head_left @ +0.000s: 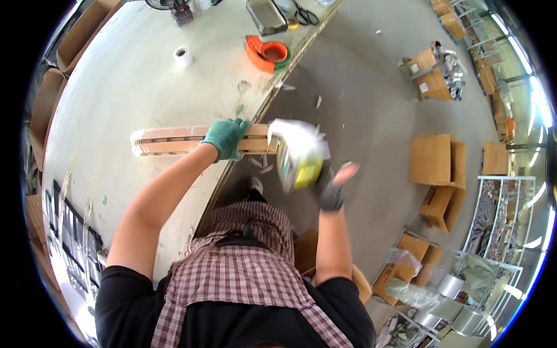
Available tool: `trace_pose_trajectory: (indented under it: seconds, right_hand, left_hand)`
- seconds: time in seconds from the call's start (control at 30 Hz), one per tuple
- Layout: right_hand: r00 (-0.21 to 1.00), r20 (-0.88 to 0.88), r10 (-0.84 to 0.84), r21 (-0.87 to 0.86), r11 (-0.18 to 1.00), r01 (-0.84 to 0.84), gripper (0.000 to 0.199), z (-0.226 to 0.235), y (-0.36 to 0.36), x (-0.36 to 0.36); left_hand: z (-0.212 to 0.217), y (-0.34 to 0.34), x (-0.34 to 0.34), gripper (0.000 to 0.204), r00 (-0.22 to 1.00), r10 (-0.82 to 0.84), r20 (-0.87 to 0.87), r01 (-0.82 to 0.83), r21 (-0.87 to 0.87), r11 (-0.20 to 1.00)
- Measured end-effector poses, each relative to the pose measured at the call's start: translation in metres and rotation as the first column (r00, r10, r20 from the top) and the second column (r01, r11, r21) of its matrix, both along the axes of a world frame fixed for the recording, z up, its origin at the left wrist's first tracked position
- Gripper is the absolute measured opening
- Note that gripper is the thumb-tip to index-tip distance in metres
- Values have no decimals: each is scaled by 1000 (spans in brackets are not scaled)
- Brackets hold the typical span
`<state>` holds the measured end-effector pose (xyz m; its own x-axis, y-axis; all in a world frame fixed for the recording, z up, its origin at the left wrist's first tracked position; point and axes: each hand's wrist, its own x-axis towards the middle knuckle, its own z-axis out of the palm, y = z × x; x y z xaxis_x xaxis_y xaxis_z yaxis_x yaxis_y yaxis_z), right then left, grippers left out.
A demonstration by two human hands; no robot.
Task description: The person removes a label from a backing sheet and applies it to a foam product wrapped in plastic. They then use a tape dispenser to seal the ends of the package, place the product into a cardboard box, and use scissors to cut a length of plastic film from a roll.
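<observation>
My left hand (pixel 226 140), in a green glove, is closed over the top of a long, narrow cardboard package (pixel 168 141). The package lies across the table edge, with clear wrap shining at its left end and its right end out past the edge. At that right end is a white and yellow-green roll (pixel 300 153), smeared by motion, that looks like packing tape. My right hand (pixel 332 188), in a dark glove with the thumb bare, grips the roll from its lower right side. Its fingers are blurred and partly hidden by the roll.
On the pale worktable (pixel 133 93) are an orange tape dispenser (pixel 258 55), a small white roll (pixel 182 56), a grey tray (pixel 267 16) and black scissors (pixel 306 15). Black metal racks (pixel 72 243) lie at the left. Cardboard boxes (pixel 430 159) and a loaded trolley (pixel 432 75) stand right.
</observation>
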<state>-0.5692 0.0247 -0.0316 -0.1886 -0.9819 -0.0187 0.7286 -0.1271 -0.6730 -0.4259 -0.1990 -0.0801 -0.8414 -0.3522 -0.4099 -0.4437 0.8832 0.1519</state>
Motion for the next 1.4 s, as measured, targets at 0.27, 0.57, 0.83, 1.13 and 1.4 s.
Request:
trace_pose_trajectory:
  seconds: [0.27,0.57,0.83,1.13,1.4]
  right_hand:
    - [977,186,-106,288,956,49,101,-95,-36,-24]
    - [934,-318,-161,475,826,304,69,-73,81,90]
    - [304,-532,790,775,311,550,58,-211,123,90]
    - [418,-848,-326,147,613,776,41,-37,11,-17]
    - [-566,-819,94,135,990,-32,49,-37,-260,-42]
  left_hand:
    - [26,50,6,78,928,-368,61,359,123,925]
    - [12,11,-9,74,998,29,-54,-29,-6,1000]
    - [31,-15,-25,92,996,-25,82,6,219,976]
    - [-30,56,-79,59,941,-195,-275,122,-263,957]
    - [-21,16,-54,24,836,-443,-324,476,25,879]
